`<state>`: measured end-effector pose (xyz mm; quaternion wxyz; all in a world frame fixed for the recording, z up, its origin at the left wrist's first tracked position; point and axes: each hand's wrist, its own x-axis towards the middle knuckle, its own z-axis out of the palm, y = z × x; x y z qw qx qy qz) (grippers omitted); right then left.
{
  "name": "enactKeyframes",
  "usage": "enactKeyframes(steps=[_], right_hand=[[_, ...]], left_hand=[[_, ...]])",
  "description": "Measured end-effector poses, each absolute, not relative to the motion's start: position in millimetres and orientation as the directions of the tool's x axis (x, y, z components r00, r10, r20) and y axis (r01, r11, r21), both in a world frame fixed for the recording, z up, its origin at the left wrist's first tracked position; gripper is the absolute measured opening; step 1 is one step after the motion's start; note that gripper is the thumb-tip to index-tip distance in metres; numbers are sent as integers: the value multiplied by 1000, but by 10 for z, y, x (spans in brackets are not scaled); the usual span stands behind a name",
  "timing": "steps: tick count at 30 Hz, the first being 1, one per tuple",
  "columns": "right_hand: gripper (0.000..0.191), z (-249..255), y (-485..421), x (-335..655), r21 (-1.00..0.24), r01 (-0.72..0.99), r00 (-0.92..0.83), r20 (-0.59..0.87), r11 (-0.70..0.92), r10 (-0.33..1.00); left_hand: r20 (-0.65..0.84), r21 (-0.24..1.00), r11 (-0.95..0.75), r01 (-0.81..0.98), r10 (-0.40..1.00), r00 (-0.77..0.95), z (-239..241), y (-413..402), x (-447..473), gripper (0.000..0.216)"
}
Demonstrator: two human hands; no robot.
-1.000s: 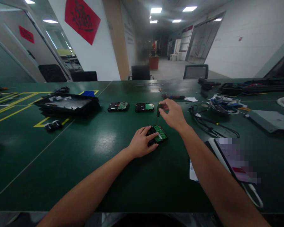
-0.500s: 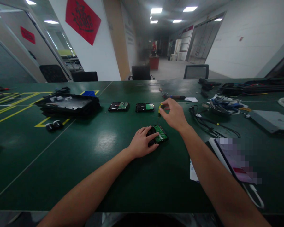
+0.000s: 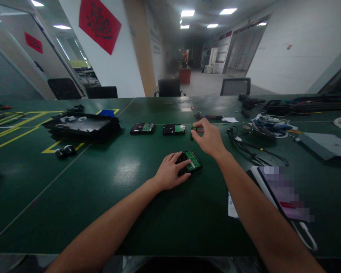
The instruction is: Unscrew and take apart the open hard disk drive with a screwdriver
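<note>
My left hand (image 3: 172, 172) lies over the near-left part of a hard drive (image 3: 195, 160), with fingers and thumb pressed around and on it. The drive sits at a slant on the table, green circuit board facing up; part of it is hidden under the hand. Above its far edge, my right hand (image 3: 209, 135) pinches the yellow-and-black handle of a small screwdriver (image 3: 192, 135). The screwdriver stands nearly upright, its thin shaft pointing down at the drive; I cannot make out exactly where the tip touches. Two more hard drives (image 3: 142, 128) (image 3: 174, 129) lie farther back, boards up.
Left, a black tray (image 3: 82, 127) holds small pieces, with two dark round items (image 3: 64, 151) before it. Right are black cables (image 3: 254, 151), a plate of wires (image 3: 269, 127), a grey metal box (image 3: 324, 146) and a tablet-like device (image 3: 284, 197). A soldering-iron-like tool (image 3: 213, 117) lies behind.
The screwdriver handle has turned slightly in my right fingers, showing less yellow. My left hand and the hard drive under it stay in place.
</note>
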<state>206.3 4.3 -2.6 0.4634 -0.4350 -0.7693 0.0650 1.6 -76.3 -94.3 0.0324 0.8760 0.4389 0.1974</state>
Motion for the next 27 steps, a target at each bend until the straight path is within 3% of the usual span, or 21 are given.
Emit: enactKeyframes(steps=[7,27], right_hand=[[18,-42,62,2068,-479,592,-255,652,649,714],[17,-28,51,2065,-533,587,-219,620,609,753]], left_hand=[[306,223,-607,763,787,536,-932,-768,18,58],[311,241,-607,757,787,532,-939,-763,14,57]])
